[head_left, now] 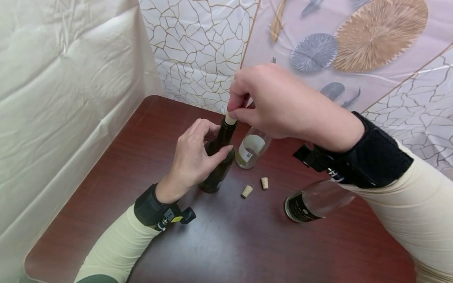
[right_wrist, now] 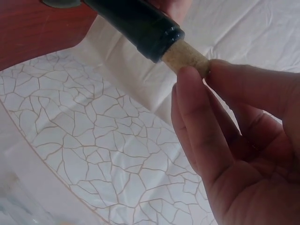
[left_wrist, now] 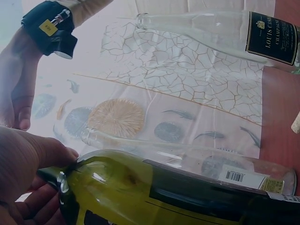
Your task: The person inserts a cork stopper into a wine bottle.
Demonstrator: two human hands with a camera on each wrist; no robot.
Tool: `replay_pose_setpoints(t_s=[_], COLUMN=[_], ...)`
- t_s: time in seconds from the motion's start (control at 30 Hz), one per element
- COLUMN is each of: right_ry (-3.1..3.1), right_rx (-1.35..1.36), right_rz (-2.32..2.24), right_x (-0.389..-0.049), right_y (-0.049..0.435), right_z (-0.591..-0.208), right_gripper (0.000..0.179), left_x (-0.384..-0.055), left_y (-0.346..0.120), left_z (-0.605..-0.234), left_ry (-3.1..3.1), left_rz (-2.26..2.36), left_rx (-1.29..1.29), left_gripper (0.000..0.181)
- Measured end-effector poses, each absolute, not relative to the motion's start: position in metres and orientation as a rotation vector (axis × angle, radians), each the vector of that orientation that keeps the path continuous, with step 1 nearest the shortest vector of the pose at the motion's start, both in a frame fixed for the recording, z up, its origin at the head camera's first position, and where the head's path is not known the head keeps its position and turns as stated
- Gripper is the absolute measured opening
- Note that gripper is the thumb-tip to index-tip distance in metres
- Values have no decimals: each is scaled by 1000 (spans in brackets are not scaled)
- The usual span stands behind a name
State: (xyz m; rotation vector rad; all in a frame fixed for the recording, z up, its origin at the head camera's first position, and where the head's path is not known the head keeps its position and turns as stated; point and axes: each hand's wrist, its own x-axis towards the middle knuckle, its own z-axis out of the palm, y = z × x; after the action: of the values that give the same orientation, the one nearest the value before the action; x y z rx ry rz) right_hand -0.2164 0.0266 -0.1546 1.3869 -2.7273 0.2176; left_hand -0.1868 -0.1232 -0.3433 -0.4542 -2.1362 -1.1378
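A dark green wine bottle (head_left: 214,173) stands on the table, and my left hand (head_left: 192,155) grips it around the shoulder and neck. At its mouth is a cork (right_wrist: 185,58), partly inside the neck, with its outer end pinched between the thumb and fingers of my right hand (head_left: 274,100). In the left wrist view the green bottle (left_wrist: 122,187) shows its body close up, its neck mostly covered by my left hand (left_wrist: 33,164). Two loose corks, one (head_left: 247,191) lying nearer and the other (head_left: 264,183) beside it, rest on the table right of the bottle.
A clear bottle with a pale label (head_left: 252,147) stands just behind the green one. Another clear bottle with a black label (head_left: 304,206) stands at the right, partly behind my right forearm. The reddish-brown table (head_left: 212,243) meets patterned cloth at the back and a pale cloth (head_left: 70,98) at left.
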Motion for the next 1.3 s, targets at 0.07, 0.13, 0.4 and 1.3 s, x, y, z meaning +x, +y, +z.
replay_pose_setpoints(t_s=[0.07,0.13,0.4,1.3], right_ry=[-2674,-2599,-2137,-2162], right_rx=[1378,1368,1262,983], right_rz=[246,304,661,998], right_x=[-215,-212,-195,-173], right_y=[31,35,67,97], right_z=[-159,-164,-183,-229], right_gripper=[7,6,14,4], left_x=[-186,-185,-183,-196], left_y=[-123,-123,-123,-157], left_z=[-343,-342,-339,-337], left_ry=[-2133,-2133,-2160,-2240], left_rz=[-1134,-1127,-1100,-1089], left_rx=[-460,-462,-454,-227], left_gripper=[38,38,40,40])
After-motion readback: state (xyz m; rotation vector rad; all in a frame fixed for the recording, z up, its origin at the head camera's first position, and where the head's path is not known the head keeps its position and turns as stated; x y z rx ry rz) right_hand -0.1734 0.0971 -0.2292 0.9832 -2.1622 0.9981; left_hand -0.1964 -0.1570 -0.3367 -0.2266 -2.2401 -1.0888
